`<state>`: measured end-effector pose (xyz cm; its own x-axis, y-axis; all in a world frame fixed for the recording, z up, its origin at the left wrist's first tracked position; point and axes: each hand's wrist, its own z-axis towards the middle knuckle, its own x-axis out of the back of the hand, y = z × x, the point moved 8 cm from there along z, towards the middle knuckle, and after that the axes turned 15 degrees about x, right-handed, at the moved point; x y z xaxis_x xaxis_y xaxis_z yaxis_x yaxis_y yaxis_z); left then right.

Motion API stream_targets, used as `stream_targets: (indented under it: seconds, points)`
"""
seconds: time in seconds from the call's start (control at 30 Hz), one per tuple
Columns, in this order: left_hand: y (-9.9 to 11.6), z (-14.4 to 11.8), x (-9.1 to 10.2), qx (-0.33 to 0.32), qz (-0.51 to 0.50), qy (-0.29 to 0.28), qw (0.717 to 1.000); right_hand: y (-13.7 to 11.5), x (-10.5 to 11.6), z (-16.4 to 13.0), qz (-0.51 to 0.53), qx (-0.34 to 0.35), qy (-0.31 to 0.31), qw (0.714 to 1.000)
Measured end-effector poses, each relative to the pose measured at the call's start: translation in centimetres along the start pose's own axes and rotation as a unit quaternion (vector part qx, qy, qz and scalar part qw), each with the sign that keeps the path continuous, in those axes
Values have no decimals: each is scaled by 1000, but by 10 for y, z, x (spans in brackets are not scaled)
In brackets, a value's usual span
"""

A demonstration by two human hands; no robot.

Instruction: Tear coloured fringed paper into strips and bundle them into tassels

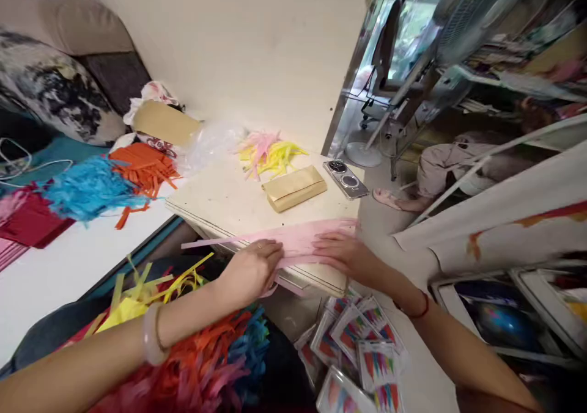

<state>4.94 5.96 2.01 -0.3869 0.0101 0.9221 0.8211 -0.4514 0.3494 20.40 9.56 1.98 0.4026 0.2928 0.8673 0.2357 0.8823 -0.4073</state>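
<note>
A strip of pink tissue paper (296,239), cut into fringes at least at its left end, lies along the front edge of a small cream table (220,208). My left hand (252,267) is closed on the paper near its middle, with fingers bent together and the thumb mostly hidden. Flat on the right part of the strip rests my right hand (338,253), its fingers stretched out and slightly apart. Behind the strip sit a folded tan paper packet (294,188) and a phone (347,179). Pink and yellow fringed paper (270,153) lies farther back.
Colourful fringed paper (197,358) fills my lap. Packets with coloured pictures (358,346) are piled below the table. Blue fringed paper (89,187) and orange fringed paper (144,165) lie at left. A standing fan (477,19) and another person's leg (435,168) are at right.
</note>
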Motion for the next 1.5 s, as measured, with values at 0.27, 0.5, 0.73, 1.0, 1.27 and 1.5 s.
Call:
stream_targets:
  seconds: [0.27, 0.5, 0.73, 1.0, 1.27, 1.5]
  points:
    - [-43, 24, 11, 166, -120, -72, 976, 51, 20, 26, -51, -199, 10, 979]
    - [-56, 41, 7, 177, -22, -95, 979, 56, 15, 48, -159, -226, -60, 959]
    - [-47, 45, 16, 170, 60, -91, 979, 59, 10, 49, -195, -241, -105, 945]
    - [21, 30, -12, -39, 212, -42, 976, 58, 8, 49, -211, -220, -113, 946]
    - [19, 29, -29, -51, 275, -1, 960, 15, 14, 47, -336, -108, -51, 934]
    - [20, 34, -26, -56, 287, -30, 956, -7, -14, 49, -247, 18, -45, 968]
